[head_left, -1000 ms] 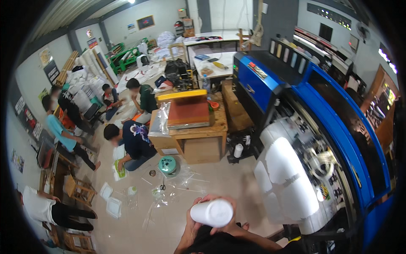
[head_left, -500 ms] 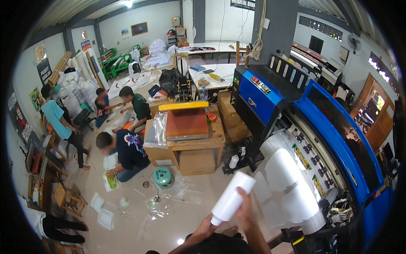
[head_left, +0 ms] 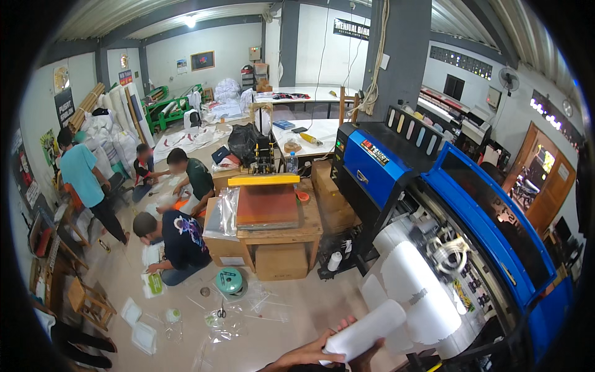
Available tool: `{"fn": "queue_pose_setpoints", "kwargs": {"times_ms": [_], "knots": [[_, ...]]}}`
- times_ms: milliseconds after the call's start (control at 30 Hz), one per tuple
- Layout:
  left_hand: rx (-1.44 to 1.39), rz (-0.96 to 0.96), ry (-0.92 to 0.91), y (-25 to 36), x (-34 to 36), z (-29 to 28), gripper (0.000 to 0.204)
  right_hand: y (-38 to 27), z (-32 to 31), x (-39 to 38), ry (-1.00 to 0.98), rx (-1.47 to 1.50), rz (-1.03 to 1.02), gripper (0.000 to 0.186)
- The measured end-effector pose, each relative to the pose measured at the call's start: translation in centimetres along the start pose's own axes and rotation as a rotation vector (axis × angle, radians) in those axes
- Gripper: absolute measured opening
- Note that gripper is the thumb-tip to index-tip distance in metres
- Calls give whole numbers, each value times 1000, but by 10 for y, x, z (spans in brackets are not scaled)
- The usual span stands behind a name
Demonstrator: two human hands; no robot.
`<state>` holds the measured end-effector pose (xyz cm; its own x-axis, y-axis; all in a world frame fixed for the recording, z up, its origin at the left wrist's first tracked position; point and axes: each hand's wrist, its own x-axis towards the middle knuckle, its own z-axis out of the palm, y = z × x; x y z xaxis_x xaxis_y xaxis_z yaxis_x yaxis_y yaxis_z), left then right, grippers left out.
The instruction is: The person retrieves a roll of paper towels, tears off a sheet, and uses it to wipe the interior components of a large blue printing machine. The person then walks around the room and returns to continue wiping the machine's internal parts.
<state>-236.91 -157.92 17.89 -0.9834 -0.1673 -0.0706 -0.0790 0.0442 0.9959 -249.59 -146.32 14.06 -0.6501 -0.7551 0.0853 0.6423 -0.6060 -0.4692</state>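
A white cylindrical bottle or roll [head_left: 364,330] is held slantwise at the bottom, beside the printer. My left hand [head_left: 328,344] grips its lower-left end, fingers curled round it. My right hand [head_left: 370,354] is on it from below and behind, mostly hidden by the cylinder. Just to the right is a large blue-and-black wide-format printer [head_left: 378,164] with its lid raised and a wide white sheet [head_left: 427,304] hanging over its front.
Several people work at left, one crouching [head_left: 186,242] over packets near a teal tub [head_left: 229,282]. A wooden bench [head_left: 276,235] carrying a red flat press [head_left: 266,204], white tables [head_left: 310,93], stacked sacks [head_left: 114,130] and a wooden stool [head_left: 93,301] stand around.
The cylinder has swung from end-on to slanting, then moved lower and rightward with my hands. The view has shifted, and the person in turquoise at left has turned away.
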Motion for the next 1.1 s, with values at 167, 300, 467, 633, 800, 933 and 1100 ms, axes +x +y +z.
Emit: {"fn": "queue_pose_setpoints", "kwargs": {"times_ms": [167,300,467,633,800,933,1100], "knots": [[363,-373,-382,43,-4,-7,74,-23,-44,18,-109,581,230,91],[436,-423,-95,51,-31,-48,76,-26,-83,11,164,450,212,80],[561,-611,-6,18,-71,-87,78,-13,-108,-18,109,284,282,83],[475,-501,-32,2,-80,-87,83,-1,-100,-45,450,44,197,89],[227,-461,-94,-31,-47,-70,64,-6,-70,-46,435,-8,336,91],[-345,-515,-180,-72,14,-15,75,-13,-15,-45,772,-284,382,83],[-740,-46,-135,-67,57,80,77,-30,38,-107,391,-1611,-348,66]]}}
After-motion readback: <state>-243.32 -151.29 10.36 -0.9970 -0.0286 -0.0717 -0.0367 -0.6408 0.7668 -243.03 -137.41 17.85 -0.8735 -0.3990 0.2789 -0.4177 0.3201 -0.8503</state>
